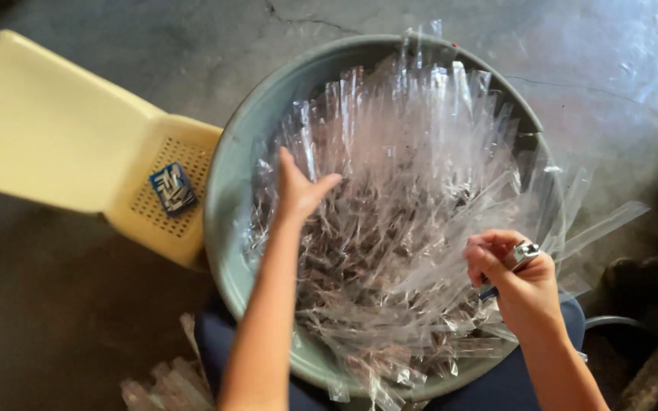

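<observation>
At frame centre, the left hand (298,190) spreads open fingers onto clear wrappers (413,198) heaped in a grey basin (226,190). Lower right, the right hand (515,278) pinches a small metal tool (525,252) just above the wrappers.

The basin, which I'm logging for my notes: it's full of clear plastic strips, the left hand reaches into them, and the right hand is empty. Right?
Not quite. The right hand is not empty: it holds a small metal tool. The head view shows this. The basin does hold clear plastic strips, and the left hand reaches into them.
</observation>
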